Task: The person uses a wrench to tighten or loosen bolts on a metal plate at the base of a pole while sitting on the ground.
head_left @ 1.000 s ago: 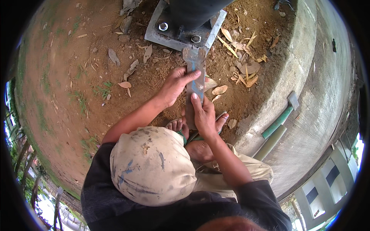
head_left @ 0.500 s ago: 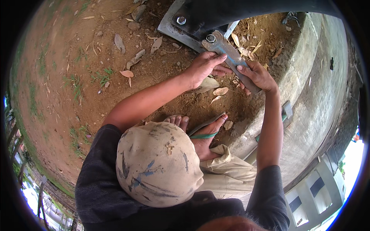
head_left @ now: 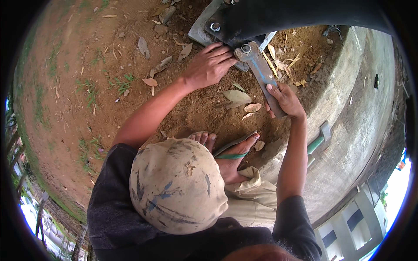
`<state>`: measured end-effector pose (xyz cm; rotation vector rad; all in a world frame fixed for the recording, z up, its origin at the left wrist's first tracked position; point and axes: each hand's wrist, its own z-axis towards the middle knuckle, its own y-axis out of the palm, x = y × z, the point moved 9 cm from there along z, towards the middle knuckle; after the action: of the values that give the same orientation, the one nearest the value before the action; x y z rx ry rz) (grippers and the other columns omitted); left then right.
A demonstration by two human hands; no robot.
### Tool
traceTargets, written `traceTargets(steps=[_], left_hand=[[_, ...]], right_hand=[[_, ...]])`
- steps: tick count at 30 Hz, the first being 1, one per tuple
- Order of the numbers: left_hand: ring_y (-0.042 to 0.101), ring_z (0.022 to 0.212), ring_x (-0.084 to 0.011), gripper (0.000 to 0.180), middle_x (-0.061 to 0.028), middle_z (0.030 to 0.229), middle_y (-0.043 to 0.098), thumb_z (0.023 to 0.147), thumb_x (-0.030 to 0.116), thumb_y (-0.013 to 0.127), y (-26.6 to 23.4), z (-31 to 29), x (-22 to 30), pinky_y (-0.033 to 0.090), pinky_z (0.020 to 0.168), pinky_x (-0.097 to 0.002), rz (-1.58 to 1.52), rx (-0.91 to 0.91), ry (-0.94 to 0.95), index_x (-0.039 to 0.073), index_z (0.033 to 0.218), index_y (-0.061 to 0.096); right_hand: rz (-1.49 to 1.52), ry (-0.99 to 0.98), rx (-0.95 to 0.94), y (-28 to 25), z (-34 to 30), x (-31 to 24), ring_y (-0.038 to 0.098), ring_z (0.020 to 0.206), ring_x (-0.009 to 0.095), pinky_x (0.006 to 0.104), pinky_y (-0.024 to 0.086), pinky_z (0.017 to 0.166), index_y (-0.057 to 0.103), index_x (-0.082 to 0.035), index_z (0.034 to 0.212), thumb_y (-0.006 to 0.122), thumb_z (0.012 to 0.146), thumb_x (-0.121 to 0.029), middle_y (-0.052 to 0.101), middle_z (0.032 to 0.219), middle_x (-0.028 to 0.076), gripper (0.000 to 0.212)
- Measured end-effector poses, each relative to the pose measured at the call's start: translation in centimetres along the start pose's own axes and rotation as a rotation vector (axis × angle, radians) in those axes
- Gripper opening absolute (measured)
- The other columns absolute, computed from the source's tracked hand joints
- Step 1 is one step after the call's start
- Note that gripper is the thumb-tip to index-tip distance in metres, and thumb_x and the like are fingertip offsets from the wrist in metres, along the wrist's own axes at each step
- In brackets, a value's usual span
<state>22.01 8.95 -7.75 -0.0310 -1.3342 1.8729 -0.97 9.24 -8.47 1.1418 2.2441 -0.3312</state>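
Note:
My right hand (head_left: pixel 285 101) is closed around the lower end of a flat metal wrench (head_left: pixel 263 78), a brown-grey bar with blue marks. The wrench's rounded head sits at a bolt nut (head_left: pixel 246 48) on the near corner of a grey metal base plate (head_left: pixel 200 35). My left hand (head_left: pixel 210 67) lies against the plate's near edge, just left of the wrench head. Its fingers are stretched out and hold nothing visible; some fingertips are hard to make out. Another bolt (head_left: pixel 215 27) stands farther left on the plate.
A thick black post (head_left: pixel 305 17) rises from the plate. Brown soil with dry leaves (head_left: pixel 237 96) surrounds it. A concrete kerb (head_left: pixel 322 117) runs along the right, with a green-handled tool (head_left: pixel 316 141) on it. My sandalled foot (head_left: pixel 235 158) and stained beige cloth (head_left: pixel 174 182) are near.
My left hand has let go of the wrench and moved left to the plate's edge. The wrench has swung steeper, its handle end shifting left and nearer, still in my right hand.

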Motion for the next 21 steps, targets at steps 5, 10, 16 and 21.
traceTargets(steps=[5, 10, 16, 21], left_hand=[[0.070, 0.119, -0.0285, 0.029, -0.0116, 0.124, 0.075, 0.107, 0.024, 0.056, -5.7, -1.6, -8.0, 0.054, 0.106, -0.0449, 0.298, 0.095, -0.123, 0.005, 0.123, 0.072], [0.068, 0.122, -0.0298, 0.031, -0.0144, 0.123, 0.074, 0.107, 0.025, 0.056, -8.0, -3.9, -8.0, 0.053, 0.109, -0.0440, 0.170, 0.177, -0.222, 0.003, 0.121, 0.072], [0.067, 0.123, -0.0258, 0.030, -0.0130, 0.127, 0.073, 0.105, 0.024, 0.056, -2.0, 0.5, -2.9, 0.046, 0.116, -0.0470, 0.046, -0.042, -0.024, 0.003, 0.117, 0.074], [0.063, 0.129, -0.0294, 0.035, -0.0146, 0.132, 0.070, 0.107, 0.023, 0.052, -5.3, -5.5, -9.8, 0.046, 0.115, -0.0471, 0.122, 0.137, -0.437, 0.002, 0.129, 0.067]], right_hand=[[-0.060, -0.016, 0.053, -1.1, -0.6, -0.1, 0.061, 0.046, 0.017, 0.0305, 0.047, 0.042, 0.056, -0.001, 0.099, 0.062, 0.104, -0.047, 0.064, 0.065, 0.007, 0.047], [-0.045, -0.031, 0.050, -0.2, 0.1, 0.5, 0.060, 0.045, 0.016, 0.0304, 0.047, 0.041, 0.057, -0.001, 0.100, 0.061, 0.105, -0.046, 0.064, 0.065, 0.007, 0.045], [-0.050, -0.094, 0.046, -0.9, -0.9, -0.1, 0.060, 0.045, 0.016, 0.0304, 0.046, 0.041, 0.057, -0.001, 0.098, 0.060, 0.106, -0.045, 0.064, 0.065, 0.008, 0.044], [-0.125, -0.056, 0.052, 0.1, -0.2, -0.3, 0.060, 0.045, 0.017, 0.0323, 0.047, 0.041, 0.056, -0.001, 0.097, 0.059, 0.105, -0.047, 0.065, 0.065, 0.009, 0.046]])
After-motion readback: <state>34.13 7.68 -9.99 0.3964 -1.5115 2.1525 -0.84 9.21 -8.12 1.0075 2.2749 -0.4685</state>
